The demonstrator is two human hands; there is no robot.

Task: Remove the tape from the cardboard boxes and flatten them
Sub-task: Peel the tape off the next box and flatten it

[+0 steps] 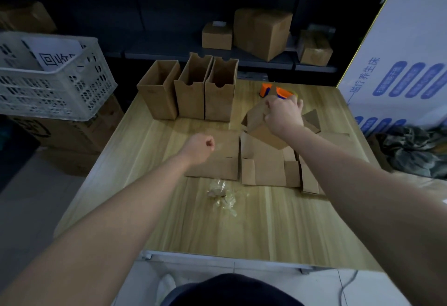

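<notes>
Wooden table (150,136) fills my view, with dark shelves behind it. My right hand (284,114) grips a tipped box (257,117) on the far right side, just above the flat boxes (263,168). My left hand (199,147) is curled in a fist over the flat card, and I see nothing in it. Three standing boxes (193,90) wait at the back. Old tape (221,195) lies in front. I think I should hold the box steady, find the tape end and pull slowly.
</notes>
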